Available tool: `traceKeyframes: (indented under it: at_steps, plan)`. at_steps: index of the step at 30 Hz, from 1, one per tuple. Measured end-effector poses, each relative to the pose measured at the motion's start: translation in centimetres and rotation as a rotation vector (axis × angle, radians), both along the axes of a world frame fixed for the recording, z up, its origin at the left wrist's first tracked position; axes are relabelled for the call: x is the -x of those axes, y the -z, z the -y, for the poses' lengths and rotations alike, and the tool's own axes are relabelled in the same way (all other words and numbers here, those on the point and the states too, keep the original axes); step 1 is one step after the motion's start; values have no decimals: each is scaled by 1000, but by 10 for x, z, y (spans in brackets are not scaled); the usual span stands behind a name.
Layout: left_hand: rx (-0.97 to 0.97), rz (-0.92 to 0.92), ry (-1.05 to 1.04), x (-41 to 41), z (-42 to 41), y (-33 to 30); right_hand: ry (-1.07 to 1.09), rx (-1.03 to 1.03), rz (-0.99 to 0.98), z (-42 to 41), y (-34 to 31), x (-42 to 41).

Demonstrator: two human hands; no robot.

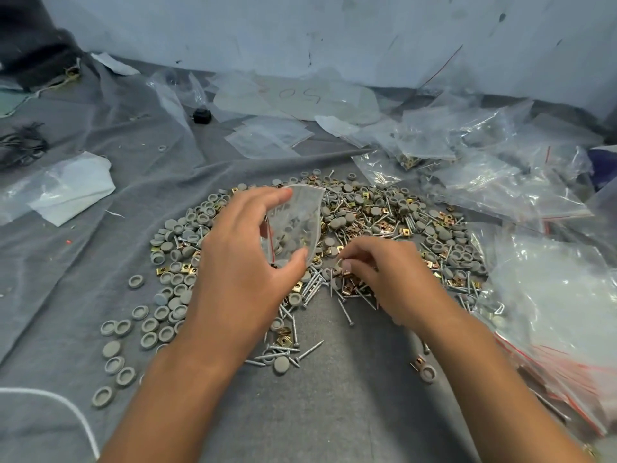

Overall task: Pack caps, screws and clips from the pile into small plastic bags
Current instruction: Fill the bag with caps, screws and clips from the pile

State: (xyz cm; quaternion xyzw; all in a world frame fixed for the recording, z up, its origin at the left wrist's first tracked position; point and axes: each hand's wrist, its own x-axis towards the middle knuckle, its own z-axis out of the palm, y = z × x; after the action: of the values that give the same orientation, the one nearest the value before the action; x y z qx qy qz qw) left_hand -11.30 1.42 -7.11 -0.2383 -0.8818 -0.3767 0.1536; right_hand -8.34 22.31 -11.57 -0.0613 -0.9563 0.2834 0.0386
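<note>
While the left hand pinches 1 small bag open above the pile, the right hand just beside it nips a clip, so next comes a short lift into the bag's mouth.

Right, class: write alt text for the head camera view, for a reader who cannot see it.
A person's left hand holds a small clear bag, partly filled with grey caps, above a pile of grey caps, silver screws and brass clips on grey cloth. The right hand pinches a small piece from the pile; plastic bags are heaped to the right.
</note>
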Motion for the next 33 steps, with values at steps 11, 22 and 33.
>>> traceKeyframes:
  at_steps: [11,22,33]
  plan:
    - [45,16,50,-3,-6,2,-62,596,-154,5,-34,-15]
    - [9,1,104,-7,-14,4,-22,243,-641,38,-39,-19]
    - [52,7,99,-3,-9,6,116,61,-424,7,-32,-17]
